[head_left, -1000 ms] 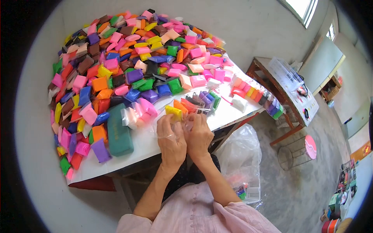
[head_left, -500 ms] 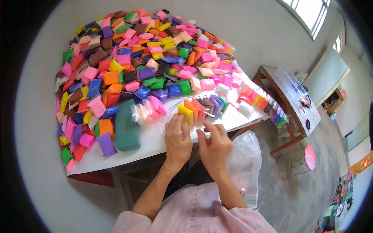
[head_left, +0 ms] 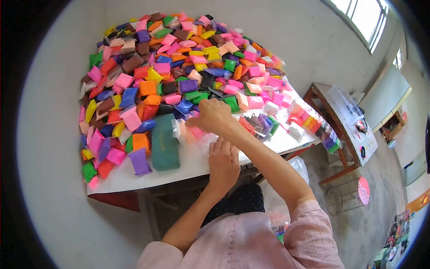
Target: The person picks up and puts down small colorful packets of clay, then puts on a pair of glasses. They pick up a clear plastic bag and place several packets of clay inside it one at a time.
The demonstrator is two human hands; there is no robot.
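My right hand (head_left: 211, 117) reaches across my left, over a small group of pink and peach packets (head_left: 193, 132) in clear wrap; its thumb and fingers are apart, and the fingertips are partly hidden. Closer to the table edge, my left hand (head_left: 224, 162) has its fingers closed on a clear plastic bag (head_left: 207, 144). The packets look like soft coloured clay. Right of my forearm lies a row of red, purple and green packets (head_left: 264, 125). A teal-green case (head_left: 165, 143) lies left of the pink group.
A large heap of coloured packets (head_left: 148, 87) covers the back and left of the white table (head_left: 188, 172). A filled strip of packets (head_left: 316, 127) lies at the right corner. Beyond stand a second table (head_left: 345, 134) and a pink-topped stool (head_left: 363, 190).
My right hand has moved left and away from me, crossing over my left hand to the pink packets. My left hand stays near the table edge; the yellow packet beside it is now out of sight.
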